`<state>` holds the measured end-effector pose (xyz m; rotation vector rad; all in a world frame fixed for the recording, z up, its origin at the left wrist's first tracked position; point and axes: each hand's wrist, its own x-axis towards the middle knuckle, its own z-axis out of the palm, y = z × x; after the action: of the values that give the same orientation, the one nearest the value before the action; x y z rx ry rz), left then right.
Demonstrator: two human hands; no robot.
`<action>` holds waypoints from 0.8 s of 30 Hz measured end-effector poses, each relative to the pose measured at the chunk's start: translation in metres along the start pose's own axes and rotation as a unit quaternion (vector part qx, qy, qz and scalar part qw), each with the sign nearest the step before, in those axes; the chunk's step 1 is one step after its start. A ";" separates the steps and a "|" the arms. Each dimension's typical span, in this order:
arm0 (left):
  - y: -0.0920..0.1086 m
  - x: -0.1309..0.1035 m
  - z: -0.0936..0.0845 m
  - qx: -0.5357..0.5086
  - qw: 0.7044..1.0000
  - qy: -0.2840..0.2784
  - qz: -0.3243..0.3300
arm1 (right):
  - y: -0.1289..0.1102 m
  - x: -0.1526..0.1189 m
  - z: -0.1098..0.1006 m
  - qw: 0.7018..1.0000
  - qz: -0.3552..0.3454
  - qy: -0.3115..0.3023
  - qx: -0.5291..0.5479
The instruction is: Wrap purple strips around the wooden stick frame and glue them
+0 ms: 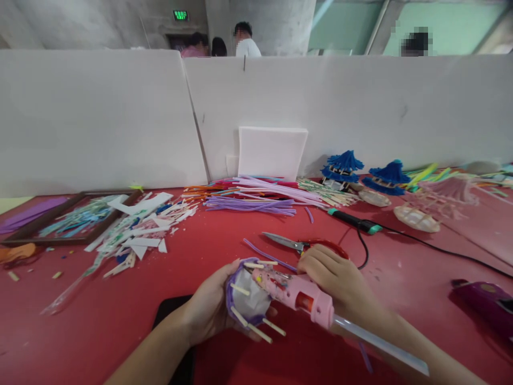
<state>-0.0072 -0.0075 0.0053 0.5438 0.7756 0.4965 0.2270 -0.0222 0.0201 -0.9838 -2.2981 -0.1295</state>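
Note:
In the head view my left hand [210,305] is wrapped round a small round piece [251,300] with a white base, a purple fuzzy rim and several short wooden sticks standing out of it. My right hand [328,272] is closed on a pink glue gun [306,299], whose tip reaches the upper rim of the piece. A clear glue stick [380,342] sticks out of the gun's back end. Just beyond my right hand lie red-handled scissors [284,241] and a loose purple pipe cleaner [266,253].
Bundles of pipe cleaners [250,206] lie by the white partition [340,101]. Paper scraps [148,227] and a brown frame [76,240] are at left. Blue-roofed models [342,166], a black tool with a cable [352,220] and a purple object [484,305] are at right.

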 end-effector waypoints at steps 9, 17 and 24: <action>0.002 -0.001 0.001 -0.007 1.000 -0.007 -0.022 | -0.002 -0.002 0.003 0.998 0.054 -0.003 -0.019; 0.003 -0.004 0.005 -0.011 1.000 -0.003 -0.027 | 0.001 -0.004 0.004 0.998 0.066 -0.008 -0.010; 0.004 -0.003 0.003 -0.015 0.999 -0.009 -0.041 | 0.002 -0.002 -0.001 0.999 0.042 0.002 0.022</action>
<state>-0.0070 -0.0071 0.0109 0.4865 0.7695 0.4265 0.2298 -0.0217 0.0193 -1.0554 -2.2419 -0.0464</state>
